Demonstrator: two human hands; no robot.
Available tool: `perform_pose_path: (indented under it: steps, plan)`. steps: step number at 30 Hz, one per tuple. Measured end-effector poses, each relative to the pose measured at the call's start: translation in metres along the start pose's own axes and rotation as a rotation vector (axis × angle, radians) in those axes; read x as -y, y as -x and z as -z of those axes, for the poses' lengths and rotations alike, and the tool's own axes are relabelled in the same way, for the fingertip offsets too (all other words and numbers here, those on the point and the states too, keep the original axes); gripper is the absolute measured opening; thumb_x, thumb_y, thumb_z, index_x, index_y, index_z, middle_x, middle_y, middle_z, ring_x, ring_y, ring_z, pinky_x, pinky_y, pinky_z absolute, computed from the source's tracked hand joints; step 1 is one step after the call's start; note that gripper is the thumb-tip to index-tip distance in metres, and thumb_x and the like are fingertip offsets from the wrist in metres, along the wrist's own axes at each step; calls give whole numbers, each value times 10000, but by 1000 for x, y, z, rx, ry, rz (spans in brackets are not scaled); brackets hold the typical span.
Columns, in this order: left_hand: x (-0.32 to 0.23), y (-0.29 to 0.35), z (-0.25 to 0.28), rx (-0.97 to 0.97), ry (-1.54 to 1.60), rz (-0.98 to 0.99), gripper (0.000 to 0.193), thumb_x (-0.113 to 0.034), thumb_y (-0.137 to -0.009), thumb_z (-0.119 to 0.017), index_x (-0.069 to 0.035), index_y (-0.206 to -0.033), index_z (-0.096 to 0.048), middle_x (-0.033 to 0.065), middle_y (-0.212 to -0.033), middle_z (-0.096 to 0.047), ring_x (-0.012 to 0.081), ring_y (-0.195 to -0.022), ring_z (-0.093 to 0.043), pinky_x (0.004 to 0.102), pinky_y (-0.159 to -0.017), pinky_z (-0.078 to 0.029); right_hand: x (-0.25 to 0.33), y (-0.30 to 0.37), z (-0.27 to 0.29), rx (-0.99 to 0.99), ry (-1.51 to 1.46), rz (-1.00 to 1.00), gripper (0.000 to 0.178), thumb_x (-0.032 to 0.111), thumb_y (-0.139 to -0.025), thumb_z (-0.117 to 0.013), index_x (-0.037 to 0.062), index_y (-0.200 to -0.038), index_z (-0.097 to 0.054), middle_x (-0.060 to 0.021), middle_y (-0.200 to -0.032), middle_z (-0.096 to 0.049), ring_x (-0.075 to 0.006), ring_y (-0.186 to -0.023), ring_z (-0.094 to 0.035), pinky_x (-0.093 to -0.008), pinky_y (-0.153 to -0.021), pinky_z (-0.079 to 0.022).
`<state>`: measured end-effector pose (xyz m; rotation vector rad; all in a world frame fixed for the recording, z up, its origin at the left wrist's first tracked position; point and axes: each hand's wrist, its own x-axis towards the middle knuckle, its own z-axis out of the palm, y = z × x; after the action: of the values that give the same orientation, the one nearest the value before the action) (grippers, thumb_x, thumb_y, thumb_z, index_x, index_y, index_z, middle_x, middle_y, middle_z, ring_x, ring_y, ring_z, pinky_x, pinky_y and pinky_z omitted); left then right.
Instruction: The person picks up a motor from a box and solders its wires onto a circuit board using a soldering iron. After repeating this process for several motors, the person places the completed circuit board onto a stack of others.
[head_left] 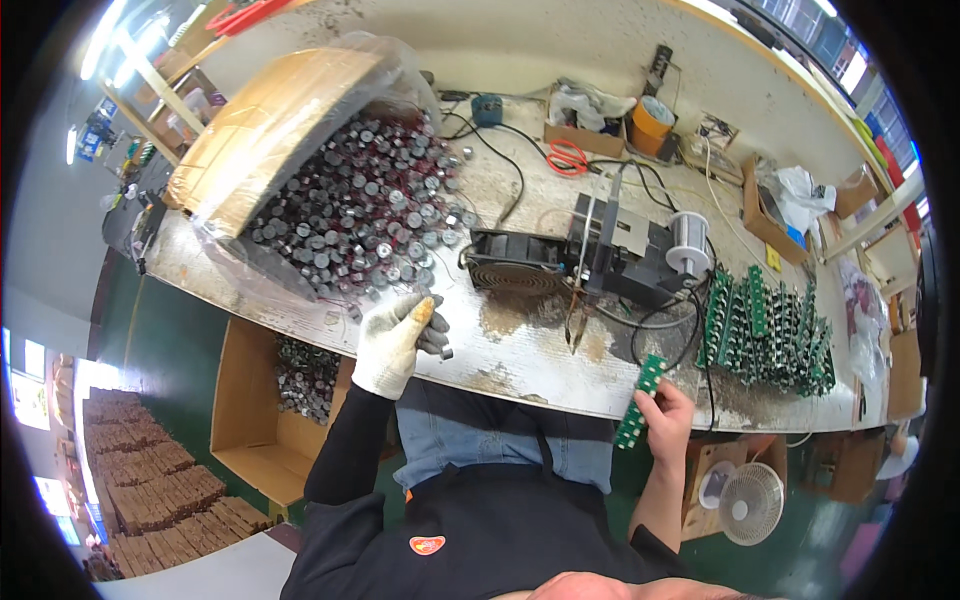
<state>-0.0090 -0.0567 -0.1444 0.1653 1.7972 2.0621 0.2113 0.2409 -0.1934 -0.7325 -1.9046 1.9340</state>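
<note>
My left hand, in a white glove with grey fingertips, is closed over the table's front edge. A small silver metal part shows at its fingertips; whether more lie inside is hidden. Just beyond it a big heap of small round metal parts with thin red wires spills from a plastic-lined carton. My bare right hand pinches a narrow green circuit board, held tilted at the table edge. Between the hands, farther back, stands a soldering machine with a solder spool and a downward-pointing tip.
A black fan sits left of the machine. Several green boards stand in rows at the right. Red-handled scissors, small boxes and cables lie behind. Below the table are a carton of parts and a white fan.
</note>
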Motion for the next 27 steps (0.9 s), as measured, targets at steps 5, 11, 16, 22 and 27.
perform_pose_path:
  steps: [5, 11, 16, 22, 27]
  plan:
    - [20, 0, -11, 12, -171, -7, 286, -210, -950, -539, 49, -1054, -605, 83, -833, -657, 100, -667, -606, 202, -558, -461, -2, -4, -6, 64, 9, -62, 107, -6, -768, -716, -28, -804, -618, 38, -707, -561, -18, -607, -476, -187, -538, -366]
    - [49, 6, -42, 75, 118, 296, 353, -130, -896, -620, 96, -1154, -535, 164, -945, -664, 172, -774, -647, 276, -722, -543, -13, -9, -20, 28, 130, 6, 349, -1, -730, -760, -75, -1022, -583, 12, -755, -537, -22, -627, -461, -161, -547, -370]
    - [60, 18, -57, 100, 98, 346, 324, -162, -907, -610, 78, -1119, -563, 137, -913, -664, 157, -766, -641, 258, -699, -532, -11, -9, -27, 115, 4, 1, 374, -19, -806, -682, -63, -1149, -539, -2, -858, -575, -3, -621, -468, -158, -532, -359]
    - [58, 22, -71, 156, -78, 239, 257, -183, -908, -603, 49, -1013, -629, 78, -847, -648, 112, -705, -598, 232, -637, -491, -2, -9, -45, 219, -7, -95, 270, 27, -881, -612, -31, -1134, -538, -11, -882, -584, -18, -587, -518, -173, -481, -377]
    - [63, 23, -84, 198, -251, 104, 229, -168, -894, -614, 54, -931, -656, 40, -772, -633, 73, -682, -556, 216, -608, -445, 1, -8, -60, 279, -29, -169, 232, 48, -893, -598, -33, -1097, -524, -21, -839, -581, -31, -572, -533, -181, -475, -393]
